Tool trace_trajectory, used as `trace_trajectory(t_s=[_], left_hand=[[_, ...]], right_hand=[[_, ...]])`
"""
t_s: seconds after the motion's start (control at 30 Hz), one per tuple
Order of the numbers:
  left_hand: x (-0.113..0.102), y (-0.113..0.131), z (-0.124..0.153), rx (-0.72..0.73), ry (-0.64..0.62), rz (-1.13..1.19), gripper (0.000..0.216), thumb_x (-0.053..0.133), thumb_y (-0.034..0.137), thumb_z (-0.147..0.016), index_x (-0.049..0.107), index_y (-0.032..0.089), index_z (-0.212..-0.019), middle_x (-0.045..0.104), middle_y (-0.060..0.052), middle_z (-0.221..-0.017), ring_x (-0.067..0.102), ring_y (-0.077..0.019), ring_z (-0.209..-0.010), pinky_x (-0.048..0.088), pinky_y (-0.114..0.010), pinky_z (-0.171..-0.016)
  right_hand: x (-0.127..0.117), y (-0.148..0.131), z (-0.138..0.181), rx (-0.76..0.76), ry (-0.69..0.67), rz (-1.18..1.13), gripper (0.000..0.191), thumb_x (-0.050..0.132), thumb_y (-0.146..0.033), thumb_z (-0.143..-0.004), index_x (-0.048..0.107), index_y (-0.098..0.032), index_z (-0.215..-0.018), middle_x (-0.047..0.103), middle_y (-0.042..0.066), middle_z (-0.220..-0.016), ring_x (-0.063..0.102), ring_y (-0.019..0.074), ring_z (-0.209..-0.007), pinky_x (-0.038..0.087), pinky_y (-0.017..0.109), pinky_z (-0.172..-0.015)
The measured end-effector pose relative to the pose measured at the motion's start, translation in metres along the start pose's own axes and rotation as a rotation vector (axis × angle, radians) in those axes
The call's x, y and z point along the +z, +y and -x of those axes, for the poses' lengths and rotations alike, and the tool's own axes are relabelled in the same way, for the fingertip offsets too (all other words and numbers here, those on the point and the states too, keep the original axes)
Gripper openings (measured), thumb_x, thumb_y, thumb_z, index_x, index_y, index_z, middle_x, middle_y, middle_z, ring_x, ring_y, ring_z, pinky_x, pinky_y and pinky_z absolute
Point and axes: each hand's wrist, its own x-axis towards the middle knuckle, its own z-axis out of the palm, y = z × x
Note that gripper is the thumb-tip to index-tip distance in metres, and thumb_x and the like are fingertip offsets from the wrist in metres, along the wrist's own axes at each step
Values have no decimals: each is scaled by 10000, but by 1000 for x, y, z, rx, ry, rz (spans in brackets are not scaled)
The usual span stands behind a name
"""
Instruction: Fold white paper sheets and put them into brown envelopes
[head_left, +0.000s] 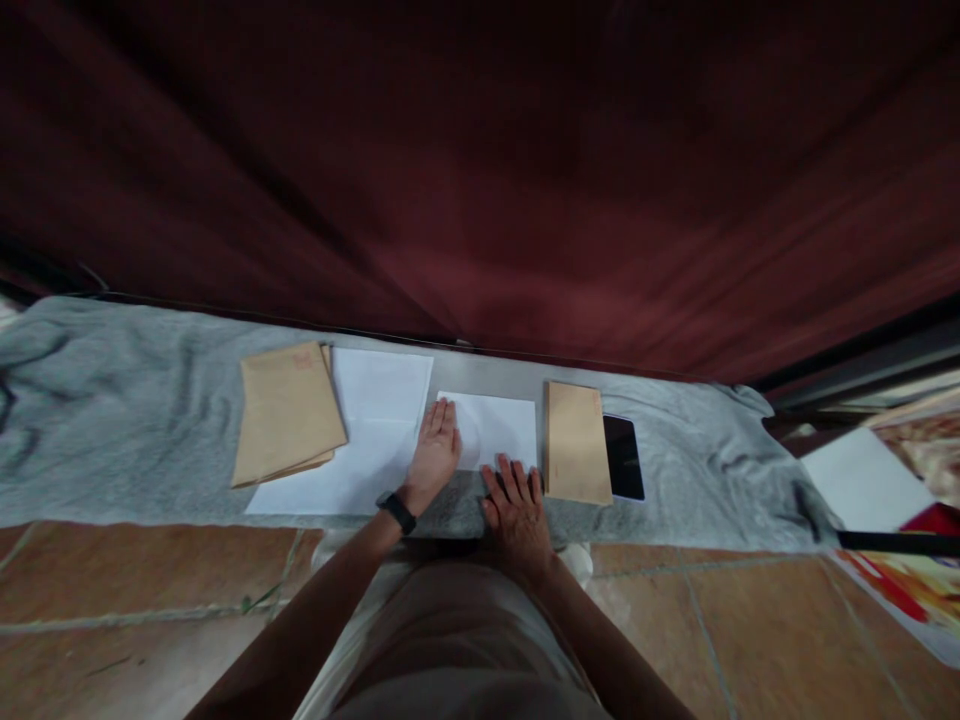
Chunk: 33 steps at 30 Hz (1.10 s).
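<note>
In front of me lies a folded sheet of white paper [496, 425]. My left hand [436, 450] rests flat along its left edge, fingers straight and close together. At its lower right edge my right hand [516, 508] presses down with the fingers spread. Larger white sheets [375, 400] lie to the left, partly covered by a stack of brown envelopes [289, 410]. Another stack of brown envelopes [577, 440] is just right of the folded paper. Neither hand grips anything.
A dark phone [624, 457] lies beside the right-hand envelopes. Grey cloth [150, 400] covers the narrow bench. A dark red curtain [480, 200] hangs behind it. At far right are a white sheet [866, 478] and a colourful printed item [907, 590]. Tiled floor [675, 620] shows in front.
</note>
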Motion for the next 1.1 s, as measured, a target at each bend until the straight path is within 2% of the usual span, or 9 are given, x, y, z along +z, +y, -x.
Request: trace_trajectory(t_s=[0.23,0.37,0.43,0.53,0.67,0.77,0.87,1.0,1.1], left_hand=[[-6,10,50,-58,58,96,549,389,171,-989,446,75,-1527,363,-215,-1656,298,-317,-1567,311,-531,-1269],[-16,15,61,-191,59,269,566,465,222,-973,458,160,-1536,330,-161,-1681,374,-292,-1535,379,-468,-1241],[-22,14,60,-270,67,359,558,525,258,-951,499,196,-1505,374,-141,-1657,409,-292,-1513,412,-465,-1215],[-30,10,54,-399,98,483,534,601,295,-903,561,201,-1427,536,-142,-1519,539,-293,-1392,482,-477,-1135],[-36,8,46,-602,151,646,528,695,295,-816,609,204,-1329,708,-94,-1212,689,-235,-1062,560,-388,-956],[-42,13,43,-711,177,823,557,764,281,-747,632,217,-1284,729,-15,-922,683,-176,-789,556,-290,-747],[-47,22,40,-778,147,982,566,804,238,-688,658,209,-1234,688,38,-732,635,-141,-606,503,-241,-590],[-51,34,37,-821,58,1094,433,819,212,-650,701,195,-1066,699,32,-690,658,-151,-544,474,-223,-495],[-53,37,37,-817,25,1123,318,831,253,-645,709,184,-931,734,1,-749,698,-167,-598,519,-232,-525]], right_hand=[[-1,-3,3,0,12,5,534,459,-309,-1075,396,-257,-1603,365,79,-1680,327,313,-1549,247,601,-1255],[-2,-3,3,-1,16,5,534,451,-333,-1076,402,-249,-1601,371,90,-1677,332,320,-1545,250,609,-1250],[-2,-2,2,1,12,10,527,456,-343,-1073,423,-249,-1591,391,95,-1667,341,325,-1540,252,612,-1247],[-2,-2,1,-4,8,15,517,468,-341,-1069,443,-257,-1579,399,92,-1664,348,324,-1536,253,608,-1245],[-3,-3,1,-2,10,11,521,475,-331,-1068,437,-257,-1582,402,93,-1662,350,321,-1535,246,610,-1247],[-4,-2,1,2,3,-8,514,478,-333,-1067,451,-259,-1575,420,95,-1652,361,324,-1529,251,615,-1246],[-5,-2,0,9,-8,-24,501,474,-326,-1066,468,-270,-1565,415,88,-1655,369,328,-1525,263,619,-1243],[-5,-4,-3,21,-4,-22,504,465,-310,-1067,458,-281,-1570,417,84,-1654,379,322,-1520,257,620,-1243],[-2,-5,-6,17,-1,-21,497,456,-295,-1069,462,-275,-1565,428,77,-1648,399,302,-1510,236,603,-1254]])
